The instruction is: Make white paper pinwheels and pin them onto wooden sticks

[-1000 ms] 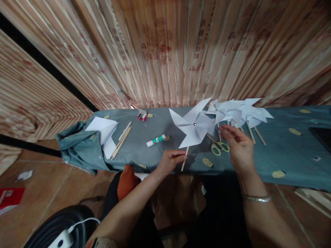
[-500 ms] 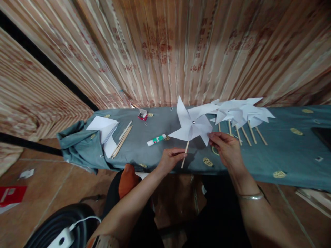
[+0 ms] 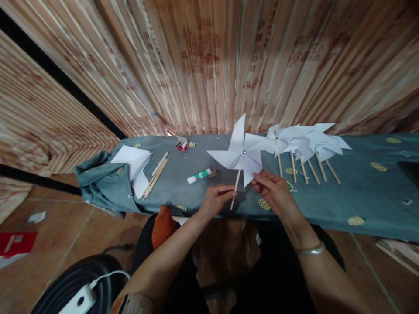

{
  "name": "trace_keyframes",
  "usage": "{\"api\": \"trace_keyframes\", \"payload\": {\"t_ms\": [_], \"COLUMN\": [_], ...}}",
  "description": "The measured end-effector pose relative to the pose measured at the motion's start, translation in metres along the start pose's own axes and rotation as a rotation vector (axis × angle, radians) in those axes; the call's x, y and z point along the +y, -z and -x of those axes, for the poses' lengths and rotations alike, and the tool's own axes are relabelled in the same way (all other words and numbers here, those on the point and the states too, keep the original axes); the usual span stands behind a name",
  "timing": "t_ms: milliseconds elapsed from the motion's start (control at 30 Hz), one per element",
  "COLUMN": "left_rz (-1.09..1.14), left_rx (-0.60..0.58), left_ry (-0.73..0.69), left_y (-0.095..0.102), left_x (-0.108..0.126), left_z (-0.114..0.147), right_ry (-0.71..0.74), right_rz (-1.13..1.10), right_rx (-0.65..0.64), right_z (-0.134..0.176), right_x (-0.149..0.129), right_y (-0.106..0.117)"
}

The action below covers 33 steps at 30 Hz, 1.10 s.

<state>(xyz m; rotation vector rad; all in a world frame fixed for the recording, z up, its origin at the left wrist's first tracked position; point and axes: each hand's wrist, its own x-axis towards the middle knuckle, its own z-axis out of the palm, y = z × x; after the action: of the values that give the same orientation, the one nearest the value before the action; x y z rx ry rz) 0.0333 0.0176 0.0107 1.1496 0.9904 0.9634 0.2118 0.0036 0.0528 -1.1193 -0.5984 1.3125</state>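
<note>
Upright over the front of the table is a white paper pinwheel (image 3: 244,151) on a thin wooden stick, with a shiny pin at its centre. My left hand (image 3: 216,199) pinches the stick below the blades. At the right, the closed fingers of my right hand (image 3: 271,189) are on the tip of the lowest blade. Several finished-looking pinwheels (image 3: 304,141) lie overlapped to the right, their sticks pointing toward me. A white and green glue stick (image 3: 199,175) rests on the cloth left of the held pinwheel.
Blue-grey cloth (image 3: 327,205) covers the narrow table. On its left lie folded white papers (image 3: 132,161), wooden sticks (image 3: 155,179) and a small open red-and-white box (image 3: 181,144). A dark object (image 3: 409,172) sits at the right edge. A curtain (image 3: 203,65) hangs behind. Below left stands a black coil (image 3: 94,270) with a white power strip (image 3: 80,301).
The pinwheel's blades have turned clockwise about the pin. My right hand has moved left and slightly down with a blade tip, while my left hand keeps its hold on the stick.
</note>
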Motion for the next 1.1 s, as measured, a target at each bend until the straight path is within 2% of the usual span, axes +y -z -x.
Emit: {"api": "trace_keyframes", "payload": {"t_ms": [333, 633, 833, 933, 1100], "left_rz": [0.014, -0.014, -0.024, 0.011, 0.008], "left_rx": [0.002, -0.047, 0.003, 0.020, 0.008], "left_ry": [0.014, 0.022, 0.016, 0.038, 0.051], "left_y": [-0.003, -0.003, 0.003, 0.006, 0.010], "left_x": [0.000, 0.007, 0.006, 0.006, 0.010], "left_z": [0.001, 0.003, 0.001, 0.001, 0.005], "right_ry": [-0.021, 0.000, 0.082, 0.155, 0.273], "right_rz": [0.070, 0.201, 0.296, 0.260, 0.151], "right_rx": [-0.071, -0.115, -0.119, -0.070, 0.130], "right_z": [0.005, 0.003, 0.008, 0.009, 0.004], "right_x": [0.001, 0.006, 0.004, -0.003, -0.023], "right_y": [-0.005, -0.009, 0.004, 0.019, 0.044]}}
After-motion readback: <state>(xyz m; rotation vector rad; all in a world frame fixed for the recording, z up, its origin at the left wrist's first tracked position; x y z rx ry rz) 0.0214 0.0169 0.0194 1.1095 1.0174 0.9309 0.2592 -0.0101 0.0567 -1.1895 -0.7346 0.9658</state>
